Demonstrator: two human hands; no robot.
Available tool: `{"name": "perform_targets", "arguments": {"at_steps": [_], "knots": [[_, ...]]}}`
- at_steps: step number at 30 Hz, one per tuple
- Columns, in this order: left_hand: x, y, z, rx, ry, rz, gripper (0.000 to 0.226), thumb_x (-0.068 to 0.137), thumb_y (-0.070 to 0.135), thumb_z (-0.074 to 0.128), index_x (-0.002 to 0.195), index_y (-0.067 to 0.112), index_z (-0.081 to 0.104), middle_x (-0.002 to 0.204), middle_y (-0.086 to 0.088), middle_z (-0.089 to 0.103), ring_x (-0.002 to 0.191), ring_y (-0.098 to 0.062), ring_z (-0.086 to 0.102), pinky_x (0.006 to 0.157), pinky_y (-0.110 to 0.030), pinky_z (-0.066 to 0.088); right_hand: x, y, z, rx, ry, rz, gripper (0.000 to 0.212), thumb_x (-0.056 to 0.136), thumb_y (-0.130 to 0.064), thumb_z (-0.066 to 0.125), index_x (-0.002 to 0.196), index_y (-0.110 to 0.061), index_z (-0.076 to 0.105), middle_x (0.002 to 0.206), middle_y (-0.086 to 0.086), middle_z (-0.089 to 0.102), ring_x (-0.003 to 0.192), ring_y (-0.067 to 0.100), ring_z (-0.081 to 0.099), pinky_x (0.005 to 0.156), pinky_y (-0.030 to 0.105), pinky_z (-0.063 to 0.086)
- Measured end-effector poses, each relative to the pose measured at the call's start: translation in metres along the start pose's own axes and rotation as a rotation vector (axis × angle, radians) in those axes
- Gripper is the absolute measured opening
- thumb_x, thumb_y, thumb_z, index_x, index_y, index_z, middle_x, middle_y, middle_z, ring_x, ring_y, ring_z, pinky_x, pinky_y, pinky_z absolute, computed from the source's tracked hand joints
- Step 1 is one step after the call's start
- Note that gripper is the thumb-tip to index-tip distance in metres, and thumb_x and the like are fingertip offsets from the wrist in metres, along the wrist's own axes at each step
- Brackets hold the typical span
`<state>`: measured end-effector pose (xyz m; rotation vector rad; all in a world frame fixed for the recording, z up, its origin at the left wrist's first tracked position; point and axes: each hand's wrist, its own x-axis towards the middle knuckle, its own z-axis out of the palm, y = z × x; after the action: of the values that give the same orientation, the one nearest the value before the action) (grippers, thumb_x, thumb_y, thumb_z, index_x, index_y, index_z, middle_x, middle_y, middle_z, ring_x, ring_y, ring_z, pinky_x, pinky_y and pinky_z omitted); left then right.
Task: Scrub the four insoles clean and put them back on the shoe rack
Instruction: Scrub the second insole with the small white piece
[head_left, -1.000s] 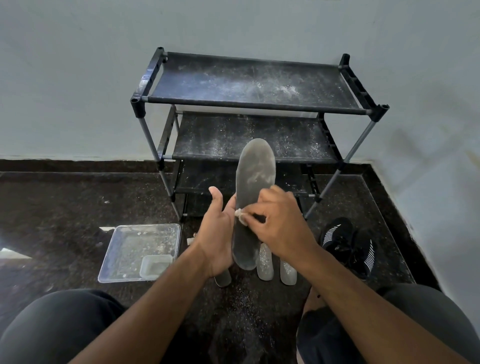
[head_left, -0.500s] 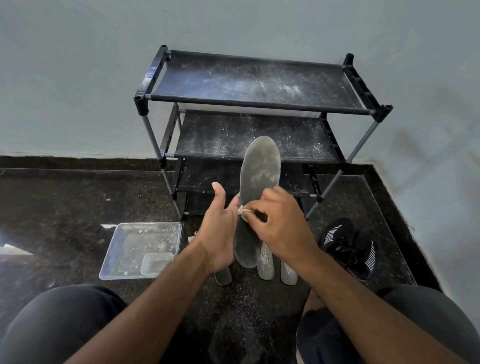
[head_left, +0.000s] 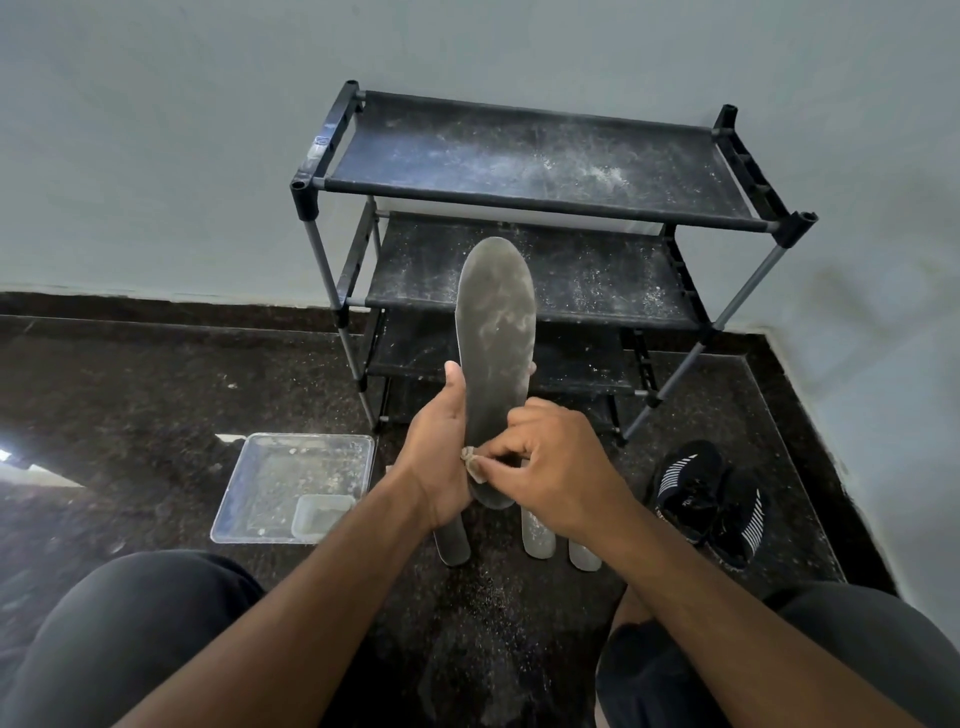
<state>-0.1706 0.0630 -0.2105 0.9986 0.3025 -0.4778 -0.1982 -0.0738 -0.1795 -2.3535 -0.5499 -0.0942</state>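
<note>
A grey insole (head_left: 496, 338) is held upright in front of the shoe rack (head_left: 530, 208), toe end up, its surface streaked with pale dust. It is grasped by the left hand (head_left: 441, 457): the thumb is laid along its left edge and the fingers are wrapped behind it, a fingertip being just visible at the right edge. A small pale scrubbing pad (head_left: 471, 460) is pinched in the grip of the right hand (head_left: 550, 467) and is pressed against the lower part of the insole, near the heel.

Three more insoles (head_left: 537, 535) are laid on the dark stone floor (head_left: 130, 415) below the hands, only their near ends being visible. A clear plastic tray (head_left: 291, 488) is set on the floor to the left, with a smaller clear container (head_left: 322, 519) in its near right corner. A pair of black shoes (head_left: 711, 504) with white stripes is placed to the right, near the wall. The three black shelves of the rack are speckled with white dust.
</note>
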Motion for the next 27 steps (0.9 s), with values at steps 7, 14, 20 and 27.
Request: {"name": "perform_targets", "arguments": {"at_steps": [7, 14, 20, 27], "knots": [[0.002, -0.001, -0.004, -0.066, -0.017, -0.010, 0.077, 0.107, 0.065, 0.020, 0.140, 0.013, 0.065, 0.134, -0.012, 0.070, 0.116, -0.024, 0.071, 0.088, -0.036, 0.060, 0.000, 0.005, -0.006, 0.045, -0.077, 0.058, 0.010, 0.081, -0.034, 0.077, 0.077, -0.026, 0.081, 0.067, -0.008, 0.061, 0.074, 0.009, 0.056, 0.074, 0.035, 0.052], [0.003, 0.002, -0.006, -0.126, 0.003, 0.015, 0.073, 0.106, 0.066, 0.022, 0.135, 0.018, 0.070, 0.114, -0.012, 0.075, 0.091, -0.023, 0.075, 0.078, -0.041, 0.061, -0.004, 0.003, -0.012, 0.175, -0.274, 0.093, 0.007, 0.078, -0.029, 0.080, 0.077, -0.022, 0.081, 0.072, -0.005, 0.067, 0.070, 0.012, 0.063, 0.067, 0.038, 0.055], [0.003, -0.002, -0.006, -0.047, 0.007, 0.003, 0.072, 0.108, 0.062, 0.024, 0.139, 0.011, 0.064, 0.136, -0.013, 0.069, 0.123, -0.027, 0.068, 0.100, -0.042, 0.053, 0.000, 0.004, -0.006, -0.029, -0.039, 0.095, 0.015, 0.086, -0.036, 0.072, 0.078, -0.024, 0.078, 0.071, -0.009, 0.058, 0.067, 0.009, 0.056, 0.064, 0.032, 0.049], [0.002, -0.003, -0.006, -0.080, -0.001, -0.008, 0.073, 0.106, 0.063, 0.027, 0.140, 0.010, 0.064, 0.139, -0.017, 0.066, 0.123, -0.029, 0.067, 0.098, -0.044, 0.057, -0.001, 0.008, -0.013, -0.085, -0.113, 0.100, 0.020, 0.086, -0.040, 0.071, 0.075, -0.025, 0.077, 0.071, -0.011, 0.060, 0.069, 0.006, 0.055, 0.078, 0.033, 0.044]]}}
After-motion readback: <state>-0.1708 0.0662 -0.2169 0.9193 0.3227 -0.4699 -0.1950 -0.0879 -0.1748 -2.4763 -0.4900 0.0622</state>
